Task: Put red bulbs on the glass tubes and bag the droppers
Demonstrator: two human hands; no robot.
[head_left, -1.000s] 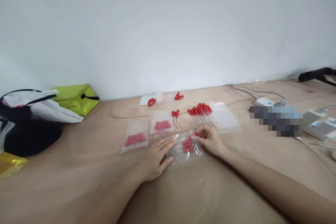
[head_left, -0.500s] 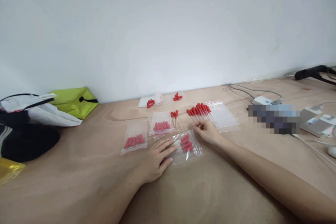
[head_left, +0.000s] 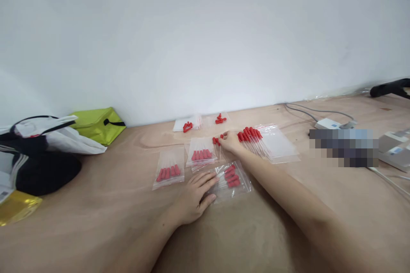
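My left hand (head_left: 197, 196) lies flat with its fingers apart on the left end of a clear zip bag (head_left: 245, 185). Inside that bag are several red-bulbed droppers (head_left: 232, 175), their thin stems partly under my fingers. My right hand (head_left: 231, 143) is farther back, its fingertips pinched at the red end of a dropper (head_left: 221, 136) in a small loose group. Just right of that wrist, a larger row of red-bulbed droppers (head_left: 251, 134) rests partly over a flat zip bag (head_left: 282, 143).
Two filled zip bags (head_left: 168, 172) (head_left: 201, 153) lie left of centre. Small red pieces (head_left: 187, 126) (head_left: 221, 118) sit near the wall. A green bag (head_left: 96, 126), a black cap (head_left: 48, 172) and a yellow packet (head_left: 21, 207) are at left; a white adapter with cables (head_left: 328, 123) is at right.
My right hand has moved left and away from me, from the front of the large dropper row to the small group. My left hand stays on the bag. The view has shifted slightly.
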